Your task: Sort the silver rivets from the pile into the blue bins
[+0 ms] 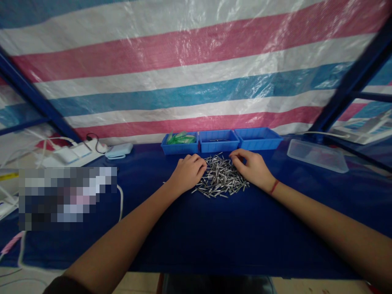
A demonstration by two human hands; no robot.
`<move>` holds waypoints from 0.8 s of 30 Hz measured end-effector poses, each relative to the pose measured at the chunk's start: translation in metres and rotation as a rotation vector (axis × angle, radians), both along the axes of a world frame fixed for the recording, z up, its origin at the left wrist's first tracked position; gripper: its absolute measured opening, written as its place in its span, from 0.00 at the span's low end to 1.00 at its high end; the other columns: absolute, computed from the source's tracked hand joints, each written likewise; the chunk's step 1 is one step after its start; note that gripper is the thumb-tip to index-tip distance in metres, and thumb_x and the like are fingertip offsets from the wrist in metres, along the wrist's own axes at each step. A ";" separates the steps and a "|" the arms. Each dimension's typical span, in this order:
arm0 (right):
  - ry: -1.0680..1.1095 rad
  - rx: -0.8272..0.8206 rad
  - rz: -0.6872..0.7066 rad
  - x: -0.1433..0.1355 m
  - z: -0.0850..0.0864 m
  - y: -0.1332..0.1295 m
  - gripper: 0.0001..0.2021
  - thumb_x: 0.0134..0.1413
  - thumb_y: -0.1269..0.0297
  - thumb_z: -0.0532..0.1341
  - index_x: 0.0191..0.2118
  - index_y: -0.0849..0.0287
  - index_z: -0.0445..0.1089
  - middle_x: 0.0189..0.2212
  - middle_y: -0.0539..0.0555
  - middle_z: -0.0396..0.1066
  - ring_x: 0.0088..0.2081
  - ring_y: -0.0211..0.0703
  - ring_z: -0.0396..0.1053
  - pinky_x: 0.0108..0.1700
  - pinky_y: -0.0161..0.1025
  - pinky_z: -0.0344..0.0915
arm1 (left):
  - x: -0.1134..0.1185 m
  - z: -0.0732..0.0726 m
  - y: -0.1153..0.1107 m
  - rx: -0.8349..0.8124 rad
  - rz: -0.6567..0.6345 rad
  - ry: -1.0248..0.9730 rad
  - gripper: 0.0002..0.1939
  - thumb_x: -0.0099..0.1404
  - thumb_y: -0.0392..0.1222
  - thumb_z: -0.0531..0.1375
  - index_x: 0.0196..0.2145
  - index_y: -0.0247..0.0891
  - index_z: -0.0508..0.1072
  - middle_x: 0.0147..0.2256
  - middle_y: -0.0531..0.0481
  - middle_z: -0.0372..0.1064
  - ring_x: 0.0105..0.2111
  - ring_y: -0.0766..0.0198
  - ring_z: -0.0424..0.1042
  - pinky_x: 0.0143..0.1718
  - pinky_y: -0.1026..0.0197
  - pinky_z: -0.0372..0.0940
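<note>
A loose pile of small metal rivet-like pins (pixel 220 177) lies on the dark blue table (pixel 214 237). My left hand (pixel 189 171) rests at the pile's left edge with its fingers curled; whatever may be between them is hidden. At the upper right edge of the pile is my right hand (pixel 251 165), thumb and forefinger bent toward each other by the pins, and I cannot make out anything held there. Behind the pile stand three blue bins: the left bin (pixel 180 149) holds green plastic packaging (pixel 181 138), the middle bin (pixel 219 146) a few thin pins, and the right bin (pixel 260 143) shows bare inside.
A translucent plastic lid (pixel 317 155) lies on the right. At the left are a white power strip (pixel 81 151) with cables, a light blue case (pixel 119 151) and a blurred-out object (pixel 67 196). A striped sheet (pixel 190 90) hangs behind, between blue metal posts.
</note>
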State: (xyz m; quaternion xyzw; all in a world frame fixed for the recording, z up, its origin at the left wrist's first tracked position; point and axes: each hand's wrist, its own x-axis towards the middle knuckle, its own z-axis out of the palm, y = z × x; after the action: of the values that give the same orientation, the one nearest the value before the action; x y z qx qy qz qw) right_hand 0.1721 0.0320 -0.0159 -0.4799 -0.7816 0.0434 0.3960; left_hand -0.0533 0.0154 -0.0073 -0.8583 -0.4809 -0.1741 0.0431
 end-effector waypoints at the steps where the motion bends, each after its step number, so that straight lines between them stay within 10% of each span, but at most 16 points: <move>1: 0.004 -0.001 -0.002 0.000 0.000 0.000 0.09 0.54 0.67 0.54 0.32 0.58 0.72 0.29 0.51 0.75 0.30 0.41 0.71 0.36 0.37 0.63 | 0.000 0.000 0.000 0.003 -0.002 -0.017 0.10 0.67 0.42 0.50 0.37 0.39 0.71 0.41 0.49 0.68 0.40 0.59 0.65 0.39 0.57 0.60; 24: -0.241 0.176 0.264 -0.021 0.018 -0.034 0.08 0.59 0.64 0.54 0.36 0.57 0.71 0.35 0.54 0.72 0.39 0.46 0.65 0.43 0.44 0.56 | 0.011 0.011 -0.017 0.088 -0.115 -0.189 0.09 0.68 0.42 0.50 0.40 0.38 0.69 0.39 0.50 0.71 0.40 0.60 0.66 0.42 0.57 0.58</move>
State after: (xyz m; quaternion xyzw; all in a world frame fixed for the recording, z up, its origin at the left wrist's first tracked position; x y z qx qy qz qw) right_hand 0.1512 -0.0017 0.0025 -0.3384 -0.8804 -0.0316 0.3308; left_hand -0.0419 -0.0020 0.0037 -0.8614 -0.4246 -0.2775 0.0251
